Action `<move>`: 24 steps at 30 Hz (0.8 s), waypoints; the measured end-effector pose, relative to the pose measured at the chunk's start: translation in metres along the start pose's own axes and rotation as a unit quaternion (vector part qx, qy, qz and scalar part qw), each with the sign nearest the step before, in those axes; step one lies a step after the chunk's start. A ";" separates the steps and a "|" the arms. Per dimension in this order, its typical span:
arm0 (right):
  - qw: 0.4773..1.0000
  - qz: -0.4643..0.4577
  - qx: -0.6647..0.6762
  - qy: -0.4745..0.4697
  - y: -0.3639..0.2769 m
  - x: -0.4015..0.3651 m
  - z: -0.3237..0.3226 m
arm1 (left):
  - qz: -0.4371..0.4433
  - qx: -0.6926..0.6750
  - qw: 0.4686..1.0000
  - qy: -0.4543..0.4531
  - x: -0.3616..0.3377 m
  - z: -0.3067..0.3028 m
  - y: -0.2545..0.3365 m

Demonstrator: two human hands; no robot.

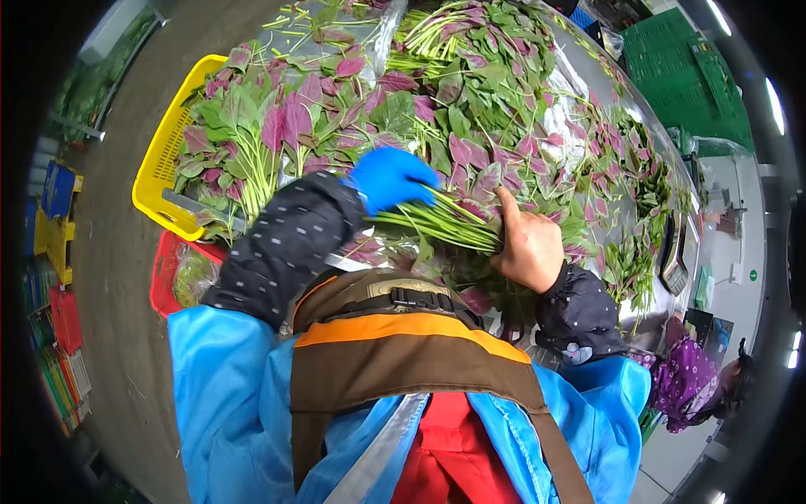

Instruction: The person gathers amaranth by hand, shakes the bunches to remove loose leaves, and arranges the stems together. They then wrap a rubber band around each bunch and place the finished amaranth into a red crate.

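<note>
My right hand (531,239), bare, is closed around the right end of a bunch of leafy greens (445,225), its index finger pointing away from me. The bunch's long green stems lie sideways in front of my apron. My left hand (390,178), in a blue glove, curls over the upper left part of the same bunch, thumb and fingers bent; the undersides of its fingers are hidden. Loose greens with green and purple leaves (478,155) surround both hands. Beyond them lies a thick pile with pale stems (437,34).
A yellow basket (159,160) filled with greens stands at the left, above a red basket (164,273) holding a plastic bag. The metal table (617,227) curves round to the right. Green crates (684,80) are stacked at the far right. Someone in a purple patterned sleeve (688,378) is at the right.
</note>
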State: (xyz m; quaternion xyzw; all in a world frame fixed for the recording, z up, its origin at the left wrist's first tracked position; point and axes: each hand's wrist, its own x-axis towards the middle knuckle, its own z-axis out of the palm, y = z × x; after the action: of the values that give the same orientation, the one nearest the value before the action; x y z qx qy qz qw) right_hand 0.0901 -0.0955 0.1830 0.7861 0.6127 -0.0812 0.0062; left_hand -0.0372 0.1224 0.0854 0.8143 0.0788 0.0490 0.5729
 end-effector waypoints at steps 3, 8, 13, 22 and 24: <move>0.999 -0.029 -0.011 0.025 0.001 -0.003 -0.008 | -0.067 -0.189 0.978 0.050 0.000 -0.026 -0.007; 0.995 -0.063 -0.067 0.047 -0.007 0.004 -0.003 | 0.108 0.424 0.874 0.209 -0.003 -0.001 0.084; 0.991 -0.081 -0.090 0.065 -0.011 0.007 -0.001 | 0.102 0.263 0.958 0.058 0.011 0.038 0.058; 0.999 -0.012 -0.013 -0.038 0.001 0.005 -0.023 | -0.132 -0.318 0.937 -0.061 0.017 -0.012 0.050; 0.989 0.063 -0.003 -0.135 0.001 0.008 -0.037 | -0.022 -0.150 0.988 -0.036 0.023 -0.027 -0.014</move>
State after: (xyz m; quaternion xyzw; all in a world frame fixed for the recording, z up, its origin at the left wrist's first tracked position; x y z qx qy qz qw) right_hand 0.0974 -0.0844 0.2184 0.8051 0.5553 -0.1847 0.0964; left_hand -0.0203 0.1562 0.0809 0.7182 0.0682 0.0185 0.6922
